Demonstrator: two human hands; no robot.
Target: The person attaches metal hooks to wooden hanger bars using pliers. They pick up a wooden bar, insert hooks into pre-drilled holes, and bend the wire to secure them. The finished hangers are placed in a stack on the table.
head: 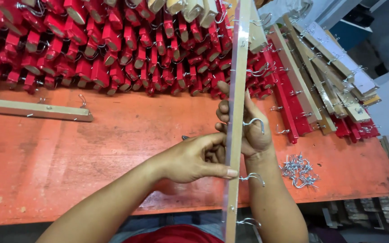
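Note:
A long pale wooden strip [237,90] stands on edge, running from my lap away over the orange table [91,153]. Silver screw hooks [254,122] stick out of its right face at intervals. My left hand [193,157] presses against the strip's left side, thumb along its edge near one hook [253,177]. My right hand [247,130] wraps the strip from behind on the right, fingers curled around it by the upper hook.
A heap of loose silver hooks [298,170] lies right of my arm. Several red wooden racks [113,49] are piled at the back. Finished strips with hooks [311,76] lean at the right. Another bare strip [34,109] lies at the left.

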